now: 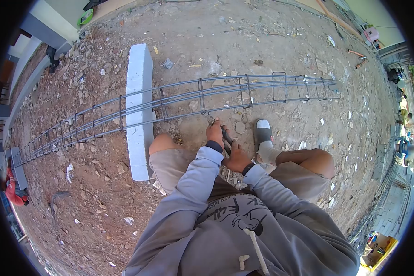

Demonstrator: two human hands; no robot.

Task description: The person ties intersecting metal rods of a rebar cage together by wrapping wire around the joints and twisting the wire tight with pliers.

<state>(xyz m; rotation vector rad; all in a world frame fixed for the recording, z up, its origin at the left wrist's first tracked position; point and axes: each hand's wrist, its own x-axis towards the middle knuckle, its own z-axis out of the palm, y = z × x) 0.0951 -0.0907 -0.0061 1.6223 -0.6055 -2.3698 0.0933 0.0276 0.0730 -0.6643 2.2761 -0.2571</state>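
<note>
Nearest, a grey hooded top point(280, 234) is seen, with dark lettering and pale drawstrings. Past its sleeves, a dark hand tool point(227, 140) is gripped by the curled fingers of the right hand point(239, 158). The fingers of the left hand point(215, 133) are bunched beside the tool, just short of the near bar of a rebar cage; whether anything is held in them cannot be told.

The rebar cage point(201, 95) is stretched crosswise in front of the knees. It is formed of long grey bars, run side by side and ringed at intervals by thin, dark rectangular stirrups. It is crossed underneath by a long, pale block point(140, 152), and its left end is met by a second, grey block point(17, 166).

The ground point(285, 46) is made up of brown dirt, strewn with stones and white scraps. Farther off, a person in red point(14, 186) is seen low beside the grey block. The site is edged by pale walls point(55, 20), near which a green basin point(85, 17) is set.
</note>
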